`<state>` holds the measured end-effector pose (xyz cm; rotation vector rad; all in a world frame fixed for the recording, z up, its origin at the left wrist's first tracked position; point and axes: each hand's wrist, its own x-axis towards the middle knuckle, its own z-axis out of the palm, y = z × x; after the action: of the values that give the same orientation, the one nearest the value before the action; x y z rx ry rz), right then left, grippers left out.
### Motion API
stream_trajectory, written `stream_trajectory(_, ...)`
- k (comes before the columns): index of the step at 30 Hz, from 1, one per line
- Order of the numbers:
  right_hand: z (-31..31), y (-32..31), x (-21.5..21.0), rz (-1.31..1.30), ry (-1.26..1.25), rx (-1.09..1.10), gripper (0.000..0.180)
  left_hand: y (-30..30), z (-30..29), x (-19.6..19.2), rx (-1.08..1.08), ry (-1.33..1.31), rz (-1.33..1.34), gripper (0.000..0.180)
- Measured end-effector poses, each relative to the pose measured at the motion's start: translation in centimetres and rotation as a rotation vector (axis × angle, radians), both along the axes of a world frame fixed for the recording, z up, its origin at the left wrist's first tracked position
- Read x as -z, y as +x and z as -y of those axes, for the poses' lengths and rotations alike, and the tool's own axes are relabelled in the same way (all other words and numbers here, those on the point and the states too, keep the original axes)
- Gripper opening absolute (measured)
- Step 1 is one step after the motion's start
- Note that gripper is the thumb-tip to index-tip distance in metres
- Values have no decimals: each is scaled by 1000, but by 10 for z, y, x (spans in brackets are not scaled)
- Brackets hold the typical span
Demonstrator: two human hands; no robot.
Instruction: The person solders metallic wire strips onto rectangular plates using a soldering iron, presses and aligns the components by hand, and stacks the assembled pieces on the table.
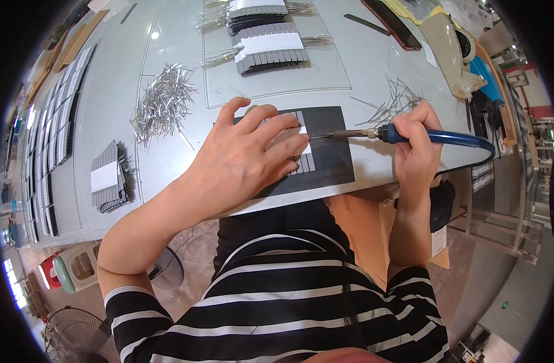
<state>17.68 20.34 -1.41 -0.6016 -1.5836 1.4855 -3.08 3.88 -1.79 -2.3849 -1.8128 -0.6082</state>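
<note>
A soldering iron (383, 132) with a blue grip and cord is in my right hand (417, 145), the fingers closed round it. Its metal tip points left and reaches the right edge of a grey slatted piece (305, 162) with a white band. That piece lies on a black mat (331, 163) at the table's near edge. Across it rests my left hand (247, 145), fingers spread and pressing on top, so most of the piece is hidden. Whether the tip touches the piece I cannot tell.
Thin metal wires lie in a pile (163, 106) to the left, with looser wires (395, 103) to the right. Slatted stacks (271, 51) sit at the back, another stack (112, 181) at the left. A phone (398, 27) lies at the back right.
</note>
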Motion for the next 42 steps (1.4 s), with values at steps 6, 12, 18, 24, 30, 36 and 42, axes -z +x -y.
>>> stream_trajectory(6,-4,-5,-6,28,-71,-26,24,0,-1,-3,2,-20,12,37)
stream_trajectory(12,-5,-7,-6,43,-77,-29,24,0,0,-1,0,-16,10,37)
stream_trajectory(18,-6,-7,-6,64,-82,-36,25,1,0,-1,-6,-17,9,36)
stream_trajectory(24,-5,-5,-12,142,-4,-47,23,1,0,-2,-2,-34,33,35)
stream_trajectory(30,1,-12,-24,221,79,-49,22,0,1,-4,3,-56,22,34)
stream_trajectory(36,-3,-9,-19,212,33,-47,22,1,-1,-4,7,-57,28,34)
stream_trajectory(42,-1,-8,-19,134,7,-4,24,0,0,-4,10,-53,35,35)
